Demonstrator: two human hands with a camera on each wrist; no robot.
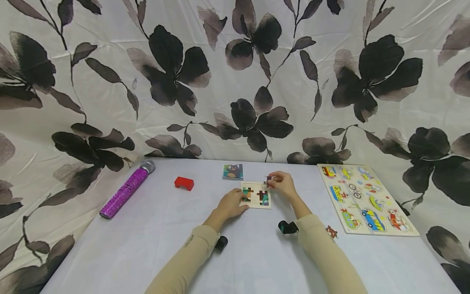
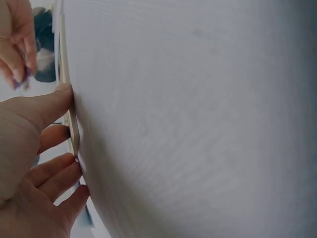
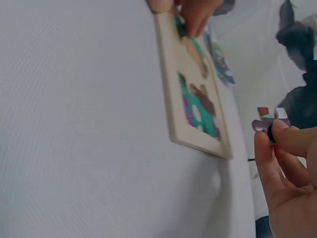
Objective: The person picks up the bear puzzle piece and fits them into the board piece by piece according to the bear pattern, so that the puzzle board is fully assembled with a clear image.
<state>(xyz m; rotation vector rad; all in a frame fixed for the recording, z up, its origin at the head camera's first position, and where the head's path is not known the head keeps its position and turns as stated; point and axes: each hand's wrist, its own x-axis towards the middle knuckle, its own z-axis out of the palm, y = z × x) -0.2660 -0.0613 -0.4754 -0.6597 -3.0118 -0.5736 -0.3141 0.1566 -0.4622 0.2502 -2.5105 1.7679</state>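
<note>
A small wooden puzzle board lies on the table, with colourful jigsaw pieces in its right part and more at its left. My left hand holds the board at its left end. Its thumb is on the near edge in the left wrist view, and a fingertip reaches over the pieces in the right wrist view. Just above the board's far right corner, my right hand pinches a purple jigsaw piece between thumb and fingers. Behind the board sits a small picture card with a brown figure.
A glittery purple microphone lies at the left, with a red block between it and the card. At the right is a large wooden puzzle board with vehicle shapes. Beside my right sleeve lies a small brown figure piece.
</note>
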